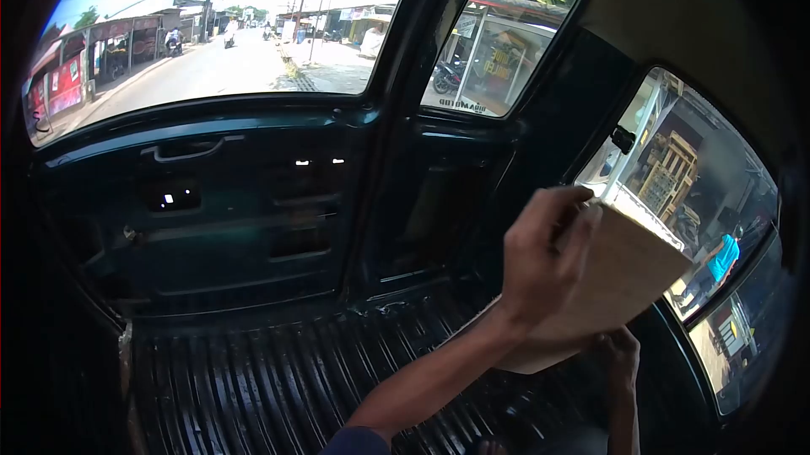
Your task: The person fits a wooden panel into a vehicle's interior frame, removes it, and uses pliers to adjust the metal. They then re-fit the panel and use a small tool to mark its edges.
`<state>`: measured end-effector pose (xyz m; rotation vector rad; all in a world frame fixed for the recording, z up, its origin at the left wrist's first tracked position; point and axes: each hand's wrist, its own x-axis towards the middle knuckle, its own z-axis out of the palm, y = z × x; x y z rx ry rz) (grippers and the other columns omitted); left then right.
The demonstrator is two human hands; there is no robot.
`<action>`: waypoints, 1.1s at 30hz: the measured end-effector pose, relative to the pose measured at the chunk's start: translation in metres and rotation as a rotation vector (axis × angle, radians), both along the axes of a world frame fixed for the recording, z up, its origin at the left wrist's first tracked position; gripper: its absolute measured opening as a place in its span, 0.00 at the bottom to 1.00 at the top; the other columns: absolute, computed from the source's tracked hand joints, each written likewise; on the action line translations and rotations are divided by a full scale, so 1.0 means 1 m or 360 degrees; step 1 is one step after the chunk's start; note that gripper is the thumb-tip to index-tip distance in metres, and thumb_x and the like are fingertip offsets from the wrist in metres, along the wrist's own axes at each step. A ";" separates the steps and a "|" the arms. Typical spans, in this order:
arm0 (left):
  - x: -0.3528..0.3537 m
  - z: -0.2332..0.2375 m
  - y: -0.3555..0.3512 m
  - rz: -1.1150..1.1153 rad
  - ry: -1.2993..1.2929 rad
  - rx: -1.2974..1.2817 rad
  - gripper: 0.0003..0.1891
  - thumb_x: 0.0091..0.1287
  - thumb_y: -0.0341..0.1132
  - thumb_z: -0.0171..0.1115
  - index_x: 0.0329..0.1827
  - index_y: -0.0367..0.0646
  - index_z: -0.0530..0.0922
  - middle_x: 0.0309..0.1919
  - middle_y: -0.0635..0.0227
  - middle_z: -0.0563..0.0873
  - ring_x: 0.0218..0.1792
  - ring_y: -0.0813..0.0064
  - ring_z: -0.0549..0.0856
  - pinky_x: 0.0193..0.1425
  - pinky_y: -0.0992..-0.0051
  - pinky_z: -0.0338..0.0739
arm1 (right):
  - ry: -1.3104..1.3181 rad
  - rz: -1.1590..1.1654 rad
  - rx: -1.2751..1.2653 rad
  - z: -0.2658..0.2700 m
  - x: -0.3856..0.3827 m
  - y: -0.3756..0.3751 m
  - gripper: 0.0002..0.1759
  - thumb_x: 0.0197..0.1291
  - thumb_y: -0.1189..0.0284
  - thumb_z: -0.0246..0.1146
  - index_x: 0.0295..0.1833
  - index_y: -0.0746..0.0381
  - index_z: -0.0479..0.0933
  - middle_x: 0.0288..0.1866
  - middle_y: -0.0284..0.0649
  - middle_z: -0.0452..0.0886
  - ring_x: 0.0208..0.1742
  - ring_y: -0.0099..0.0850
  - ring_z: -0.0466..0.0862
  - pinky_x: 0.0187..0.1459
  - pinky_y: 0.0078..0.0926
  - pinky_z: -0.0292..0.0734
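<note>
A light brown board [629,274], perhaps plywood or cardboard, is held up at a tilt in front of me inside a vehicle. My left hand [548,257] is closed at its upper left corner, thumb and fingers bent together near the edge. A small pale bit shows at those fingertips, too small to name. Beneath the board's lower right edge is my right hand [623,350], its fingers curled against the underside and partly hidden by it.
Below lies a dark ribbed floor [278,379]. A dark door panel [211,227] stands at the left. Side windows show a road [228,59] with motorbikes, wooden pallets [671,172] and a person in a blue top [723,259] outside.
</note>
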<state>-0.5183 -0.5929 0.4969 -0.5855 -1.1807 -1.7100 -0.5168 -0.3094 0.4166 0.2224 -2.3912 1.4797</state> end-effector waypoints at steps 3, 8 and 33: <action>-0.037 -0.015 -0.008 0.0159 -0.0186 0.0282 0.07 0.73 0.30 0.65 0.49 0.37 0.80 0.37 0.72 0.84 0.34 0.88 0.80 0.36 0.84 0.75 | -0.0125 0.0050 -0.0204 -0.006 -0.048 0.000 0.15 0.65 0.69 0.68 0.52 0.68 0.82 0.41 0.33 0.85 0.39 0.22 0.81 0.42 0.21 0.76; -0.075 -0.066 -0.045 0.0417 -0.0649 0.0122 0.15 0.71 0.29 0.63 0.60 0.37 0.82 0.46 0.70 0.81 0.42 0.82 0.81 0.48 0.77 0.79 | -0.0262 0.0224 -0.0319 -0.040 -0.129 -0.026 0.17 0.65 0.71 0.68 0.57 0.68 0.81 0.49 0.39 0.87 0.48 0.28 0.85 0.50 0.31 0.81; -0.163 -0.145 -0.121 0.1170 -0.1059 -0.0528 0.30 0.67 0.24 0.62 0.74 0.38 0.70 0.72 0.56 0.69 0.70 0.62 0.74 0.70 0.66 0.75 | -0.0121 0.0648 -0.0788 -0.186 -0.384 -0.229 0.24 0.62 0.72 0.70 0.63 0.65 0.77 0.54 0.46 0.86 0.58 0.36 0.84 0.61 0.34 0.76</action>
